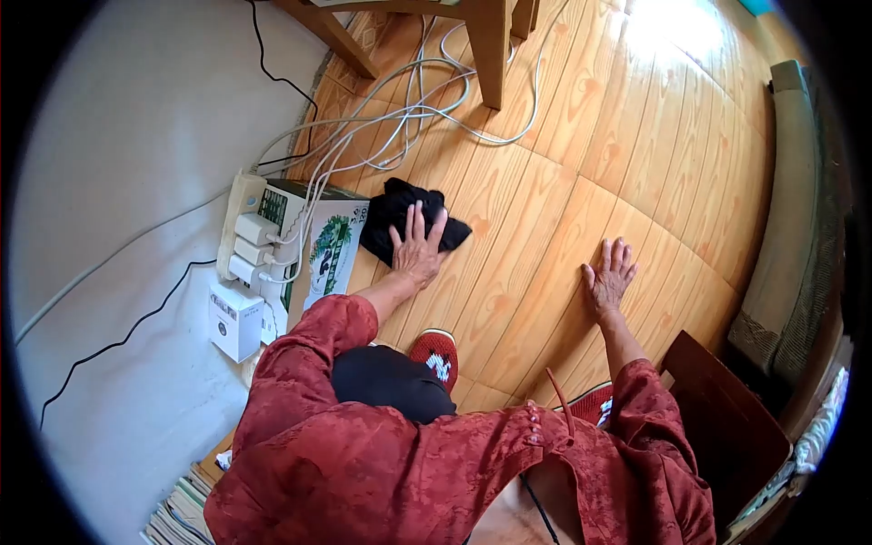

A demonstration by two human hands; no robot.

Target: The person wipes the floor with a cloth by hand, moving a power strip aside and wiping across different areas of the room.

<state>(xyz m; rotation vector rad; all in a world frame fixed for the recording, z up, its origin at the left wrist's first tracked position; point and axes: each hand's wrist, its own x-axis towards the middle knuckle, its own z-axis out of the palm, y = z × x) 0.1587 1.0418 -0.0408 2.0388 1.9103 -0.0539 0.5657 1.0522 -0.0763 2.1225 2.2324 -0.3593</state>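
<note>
A crumpled black cloth (395, 204) lies on the wood-patterned floor, beside a printed box. My left hand (418, 254) rests on top of it with the fingers spread and pointing away from me; the palm hides part of the cloth. Farther right, my right hand (610, 280) is laid flat on the bare floor (527, 263), fingers stretched out, holding nothing. Both arms reach forward from dark red sleeves.
By the wall at left stand a printed box (331, 250), a power strip (238, 222) with several plugs, and a small white box (234, 320). Pale cables (409, 113) tangle near a wooden chair leg (489, 54). Cushioned furniture (781, 236) borders the right. Red shoes (434, 350) are below me.
</note>
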